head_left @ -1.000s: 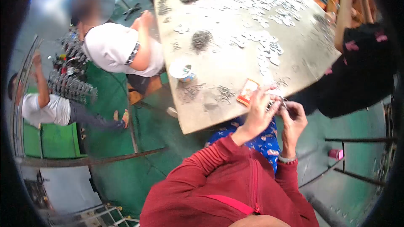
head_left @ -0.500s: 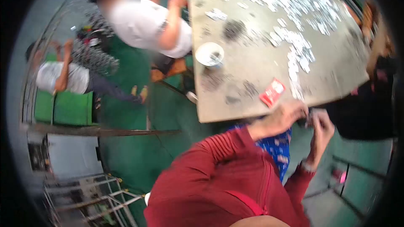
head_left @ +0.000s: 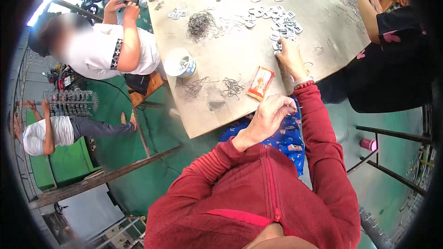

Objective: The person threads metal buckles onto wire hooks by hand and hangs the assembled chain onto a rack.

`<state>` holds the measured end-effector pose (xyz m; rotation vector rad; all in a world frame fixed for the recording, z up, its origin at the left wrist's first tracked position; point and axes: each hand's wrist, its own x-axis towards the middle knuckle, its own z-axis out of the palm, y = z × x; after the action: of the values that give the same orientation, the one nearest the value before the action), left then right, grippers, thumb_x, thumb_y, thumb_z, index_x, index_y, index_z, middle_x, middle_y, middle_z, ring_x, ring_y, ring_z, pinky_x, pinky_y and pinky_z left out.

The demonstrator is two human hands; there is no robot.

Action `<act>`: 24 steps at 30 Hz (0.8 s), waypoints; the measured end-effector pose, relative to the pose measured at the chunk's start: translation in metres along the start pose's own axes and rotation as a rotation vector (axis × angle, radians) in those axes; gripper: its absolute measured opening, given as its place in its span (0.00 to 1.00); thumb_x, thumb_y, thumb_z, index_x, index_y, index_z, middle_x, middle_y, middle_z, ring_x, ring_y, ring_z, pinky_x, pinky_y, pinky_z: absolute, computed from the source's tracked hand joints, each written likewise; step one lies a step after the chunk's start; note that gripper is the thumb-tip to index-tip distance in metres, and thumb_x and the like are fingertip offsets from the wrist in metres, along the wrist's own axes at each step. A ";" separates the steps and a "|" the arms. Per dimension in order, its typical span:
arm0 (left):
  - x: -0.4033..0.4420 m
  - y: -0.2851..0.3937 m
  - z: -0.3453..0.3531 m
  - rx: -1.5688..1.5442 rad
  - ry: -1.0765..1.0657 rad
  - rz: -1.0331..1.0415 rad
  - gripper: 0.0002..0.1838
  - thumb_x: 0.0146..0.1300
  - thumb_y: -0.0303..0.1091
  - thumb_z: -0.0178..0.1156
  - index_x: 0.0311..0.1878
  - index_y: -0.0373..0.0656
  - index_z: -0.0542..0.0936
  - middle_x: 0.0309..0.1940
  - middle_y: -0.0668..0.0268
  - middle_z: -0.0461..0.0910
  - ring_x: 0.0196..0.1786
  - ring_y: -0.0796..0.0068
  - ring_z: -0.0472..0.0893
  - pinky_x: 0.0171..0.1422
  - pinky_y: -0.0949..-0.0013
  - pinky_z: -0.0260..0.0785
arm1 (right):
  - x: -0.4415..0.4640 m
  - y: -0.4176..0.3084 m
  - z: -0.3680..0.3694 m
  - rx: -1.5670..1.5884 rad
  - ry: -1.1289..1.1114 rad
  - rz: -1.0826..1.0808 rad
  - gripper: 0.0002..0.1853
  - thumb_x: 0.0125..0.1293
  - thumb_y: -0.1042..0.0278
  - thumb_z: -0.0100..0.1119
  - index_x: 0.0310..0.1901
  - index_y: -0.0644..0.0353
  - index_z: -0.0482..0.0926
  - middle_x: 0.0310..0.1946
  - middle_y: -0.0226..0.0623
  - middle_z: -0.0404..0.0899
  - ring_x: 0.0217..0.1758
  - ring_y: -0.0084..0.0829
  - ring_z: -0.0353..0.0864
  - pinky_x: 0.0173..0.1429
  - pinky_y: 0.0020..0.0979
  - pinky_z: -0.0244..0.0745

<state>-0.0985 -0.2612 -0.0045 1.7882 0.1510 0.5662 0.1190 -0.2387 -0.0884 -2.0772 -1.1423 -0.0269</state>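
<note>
Near the table's front edge, my left hand pinches a thin metal wire piece that sticks out past its fingertips. My right hand reaches over the table, its fingers closed at the near end of a cluster of flat grey metal pieces; what lies between the fingers is hidden. A red and white packet lies just beyond my left hand. Left of the packet are small heaps of thin wire hooks, and a larger dark heap sits farther back.
A white tub stands at the table's left side. A co-worker in a white shirt sits at the left, and a person in black is at the right. Another person is farther left. Metal bars stand at the lower right.
My right hand has moved away from my left hand, forward onto the table at the metal pieces. My left hand stays near the edge. The whole view has shifted.
</note>
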 end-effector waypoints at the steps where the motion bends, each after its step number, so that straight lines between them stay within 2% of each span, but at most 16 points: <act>1: 0.000 0.000 -0.002 0.005 0.000 0.000 0.04 0.64 0.18 0.53 0.41 0.34 0.76 0.35 0.62 0.79 0.40 0.75 0.80 0.45 0.73 0.75 | 0.001 0.000 0.001 -0.004 -0.047 -0.003 0.08 0.50 0.78 0.49 0.34 0.69 0.74 0.35 0.59 0.75 0.45 0.57 0.73 0.48 0.47 0.68; 4: -0.001 -0.005 -0.003 -0.034 0.005 -0.002 0.04 0.65 0.20 0.53 0.42 0.34 0.76 0.36 0.62 0.80 0.41 0.75 0.80 0.47 0.73 0.75 | 0.000 0.001 -0.004 0.010 -0.088 0.036 0.11 0.50 0.78 0.50 0.36 0.69 0.75 0.34 0.58 0.75 0.44 0.55 0.75 0.49 0.45 0.70; 7: -0.003 -0.006 -0.003 -0.095 0.026 0.026 0.05 0.67 0.23 0.52 0.43 0.34 0.74 0.35 0.62 0.80 0.40 0.75 0.80 0.47 0.72 0.75 | -0.006 -0.014 -0.026 0.089 -0.420 0.298 0.13 0.50 0.78 0.53 0.40 0.68 0.76 0.36 0.57 0.76 0.47 0.54 0.75 0.51 0.44 0.69; 10: -0.006 -0.005 0.003 -0.137 0.115 0.041 0.07 0.58 0.19 0.59 0.39 0.36 0.76 0.33 0.62 0.79 0.37 0.69 0.80 0.43 0.70 0.72 | -0.020 -0.001 -0.011 -0.034 0.009 -0.012 0.15 0.49 0.75 0.58 0.41 0.65 0.80 0.39 0.55 0.77 0.47 0.51 0.76 0.54 0.40 0.70; 11: -0.009 -0.005 0.004 -0.162 0.114 0.038 0.06 0.59 0.19 0.58 0.39 0.36 0.76 0.33 0.62 0.79 0.37 0.70 0.80 0.43 0.70 0.72 | -0.021 0.000 -0.011 0.067 0.048 0.003 0.15 0.51 0.73 0.58 0.42 0.65 0.78 0.43 0.55 0.76 0.50 0.52 0.73 0.55 0.42 0.68; 14: -0.011 -0.001 0.005 -0.152 0.106 0.064 0.05 0.60 0.19 0.58 0.39 0.36 0.76 0.32 0.62 0.78 0.37 0.71 0.80 0.42 0.70 0.72 | -0.017 0.009 -0.006 0.007 0.051 0.018 0.15 0.51 0.73 0.59 0.43 0.65 0.78 0.44 0.54 0.76 0.51 0.52 0.73 0.56 0.42 0.68; 17: -0.013 0.002 0.001 -0.096 0.081 0.079 0.04 0.67 0.25 0.54 0.42 0.35 0.75 0.34 0.62 0.81 0.39 0.76 0.81 0.45 0.72 0.74 | -0.006 0.016 0.001 -0.060 -0.028 -0.055 0.17 0.49 0.74 0.59 0.43 0.67 0.78 0.42 0.55 0.77 0.50 0.51 0.74 0.55 0.42 0.69; 20: -0.011 0.003 0.000 -0.074 0.078 0.061 0.04 0.66 0.24 0.54 0.41 0.34 0.75 0.34 0.62 0.81 0.39 0.75 0.81 0.45 0.73 0.73 | 0.009 0.018 -0.001 -0.173 -0.190 0.028 0.16 0.48 0.74 0.58 0.41 0.67 0.79 0.36 0.55 0.79 0.43 0.49 0.79 0.49 0.41 0.73; 24: -0.007 0.003 0.004 -0.135 0.123 0.041 0.03 0.64 0.22 0.56 0.39 0.36 0.75 0.31 0.64 0.77 0.36 0.77 0.79 0.41 0.74 0.72 | 0.004 0.018 -0.010 -0.128 -0.212 0.004 0.12 0.46 0.74 0.59 0.34 0.68 0.81 0.29 0.53 0.80 0.33 0.47 0.81 0.40 0.39 0.75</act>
<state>-0.1031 -0.2676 -0.0046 1.6290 0.1574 0.7001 0.1380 -0.2477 -0.0902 -2.2364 -1.2926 0.1284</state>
